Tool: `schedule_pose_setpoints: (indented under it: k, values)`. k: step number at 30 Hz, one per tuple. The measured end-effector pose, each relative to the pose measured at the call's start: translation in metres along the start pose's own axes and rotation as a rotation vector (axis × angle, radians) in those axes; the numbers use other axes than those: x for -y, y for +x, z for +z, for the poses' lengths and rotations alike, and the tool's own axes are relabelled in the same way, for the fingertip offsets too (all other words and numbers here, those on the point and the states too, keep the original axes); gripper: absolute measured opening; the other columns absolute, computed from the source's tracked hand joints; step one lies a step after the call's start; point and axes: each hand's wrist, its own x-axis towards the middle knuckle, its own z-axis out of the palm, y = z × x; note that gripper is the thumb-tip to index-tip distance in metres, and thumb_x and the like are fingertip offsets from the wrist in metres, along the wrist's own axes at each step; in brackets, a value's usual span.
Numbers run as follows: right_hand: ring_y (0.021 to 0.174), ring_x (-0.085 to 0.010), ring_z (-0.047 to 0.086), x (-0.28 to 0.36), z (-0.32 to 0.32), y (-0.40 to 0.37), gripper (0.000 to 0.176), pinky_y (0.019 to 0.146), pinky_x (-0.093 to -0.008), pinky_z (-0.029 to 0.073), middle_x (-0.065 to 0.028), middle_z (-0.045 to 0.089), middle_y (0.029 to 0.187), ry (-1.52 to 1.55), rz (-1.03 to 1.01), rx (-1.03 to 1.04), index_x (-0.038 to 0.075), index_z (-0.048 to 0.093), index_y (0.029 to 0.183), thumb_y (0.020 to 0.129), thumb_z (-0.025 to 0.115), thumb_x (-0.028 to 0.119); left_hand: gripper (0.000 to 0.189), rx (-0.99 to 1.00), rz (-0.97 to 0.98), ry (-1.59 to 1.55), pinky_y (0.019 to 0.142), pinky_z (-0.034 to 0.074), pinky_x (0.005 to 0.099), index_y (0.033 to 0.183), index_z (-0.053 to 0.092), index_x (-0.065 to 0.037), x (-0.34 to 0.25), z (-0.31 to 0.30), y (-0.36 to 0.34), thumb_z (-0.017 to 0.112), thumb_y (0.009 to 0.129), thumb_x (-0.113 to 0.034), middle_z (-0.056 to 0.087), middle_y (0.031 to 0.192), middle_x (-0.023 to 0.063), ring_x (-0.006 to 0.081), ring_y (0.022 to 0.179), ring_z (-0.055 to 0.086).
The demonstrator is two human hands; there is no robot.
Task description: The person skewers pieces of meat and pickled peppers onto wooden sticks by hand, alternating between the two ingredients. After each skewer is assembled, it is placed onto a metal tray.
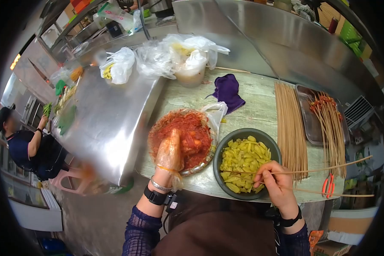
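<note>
Two hands are in view, each on its own material. The left hand [170, 151] wears a thin plastic glove [171, 164], likely to keep sauce off the skin. Its fingertips are sunk in the red mixture [196, 132] heaped on a lined dish [197, 169], and I cannot tell whether the fingers are closed on a piece or merely pressed in. The right hand [275, 181] is bare, with thumb and fingers pinched on the near end of one skewer [324, 170]. The stick's long end runs out past the hand's far side, and its tip lies over the yellow pieces [243, 160]. These fill a dark bowl [248, 131] directly under and ahead of the right hand, touching the dish beside the left. I judge both containers are set close so neither arm has to stretch. A bundle of bare sticks [290, 128] lies just beyond the right hand, ends towards it, for an easy draw. Outside that bundle a metal tray [304, 123] holds loaded sticks [328, 123], apart from the raw supplies. Red scissors [328, 185] rest on the counter [256, 112] outboard of the right hand. A purple cloth [228, 91] sits well ahead of both hands. Far out past the left hand, another person [30, 145] sits at separate work.
</note>
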Motion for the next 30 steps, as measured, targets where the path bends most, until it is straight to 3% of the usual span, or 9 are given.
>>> schedule_pose_setpoints:
  k: [1,4,8,11,16,25,30]
  values:
    - [0.064,-0.0122,0.06,0.001,-0.001,-0.001,0.013,0.059,-0.024,0.049,-0.0072,0.059,0.075,0.003,-0.004,-0.006,-0.001,0.054,0.088,0.093,0.047,0.008,0.03,0.066,-0.023,-0.04,0.07,0.055,0.0281,0.114,0.054,0.002,-0.008,0.01,-0.006,0.057,0.092,-0.018,0.064,0.1,0.0087,0.0162,0.083,0.064]
    - [0.063,-0.0134,0.06,0.006,-0.007,-0.004,0.016,0.06,-0.0244,0.049,-0.0078,0.059,0.074,0.053,0.002,-0.056,-0.002,0.055,0.089,0.094,0.047,0.011,0.032,0.133,0.004,0.247,0.079,0.054,0.028,0.116,0.052,0.004,-0.003,0.01,-0.006,0.061,0.086,-0.004,0.063,0.105,0.0107,0.0179,0.091,0.063]
    - [0.061,-0.0152,0.059,0.016,-0.027,-0.01,0.023,0.061,-0.0249,0.048,-0.0088,0.059,0.074,0.17,-0.003,-0.185,-0.002,0.056,0.089,0.096,0.045,0.018,0.036,0.105,0.018,0.329,0.084,0.051,0.0274,0.116,0.052,0.004,-0.003,0.016,-0.007,0.06,0.081,0.006,0.062,0.107,0.0124,0.0184,0.095,0.061]
    - [0.062,-0.0156,0.06,0.022,-0.042,-0.013,0.027,0.061,-0.026,0.049,-0.0092,0.059,0.075,0.166,-0.031,-0.303,-0.001,0.055,0.091,0.097,0.043,0.022,0.039,0.114,0.053,0.228,0.087,0.052,0.0353,0.118,0.05,0.002,0.007,0.007,-0.002,0.058,0.081,0.009,0.06,0.111,0.0166,0.024,0.099,0.061]
    - [0.064,-0.0155,0.061,0.024,-0.055,-0.005,0.028,0.062,-0.0254,0.05,-0.0092,0.06,0.077,0.133,-0.095,-0.387,-0.002,0.054,0.095,0.098,0.042,0.023,0.018,0.012,0.074,0.208,0.076,0.054,0.0337,0.103,0.059,0.005,0.013,0.006,-0.005,0.06,0.085,-0.001,0.065,0.097,0.0138,0.0227,0.083,0.065]
    - [0.066,-0.0109,0.059,0.004,-0.045,0.017,0.022,0.06,-0.0217,0.049,-0.0051,0.056,0.078,-0.001,-0.107,-0.343,-0.001,0.055,0.097,0.097,0.045,0.018,0.019,-0.031,0.087,0.263,0.073,0.053,0.0302,0.103,0.06,0.003,0.021,0.024,-0.013,0.061,0.087,-0.007,0.065,0.096,0.0109,0.0189,0.081,0.063]
    - [0.06,-0.0106,0.058,-0.01,-0.031,0.033,0.025,0.055,-0.0219,0.046,-0.0078,0.055,0.078,-0.232,-0.185,-0.318,-0.003,0.058,0.088,0.097,0.047,0.018,0.017,-0.018,0.146,0.314,0.071,0.052,0.0276,0.102,0.061,0.003,0.027,0.013,-0.01,0.061,0.088,-0.006,0.065,0.095,0.0102,0.0168,0.078,0.063]
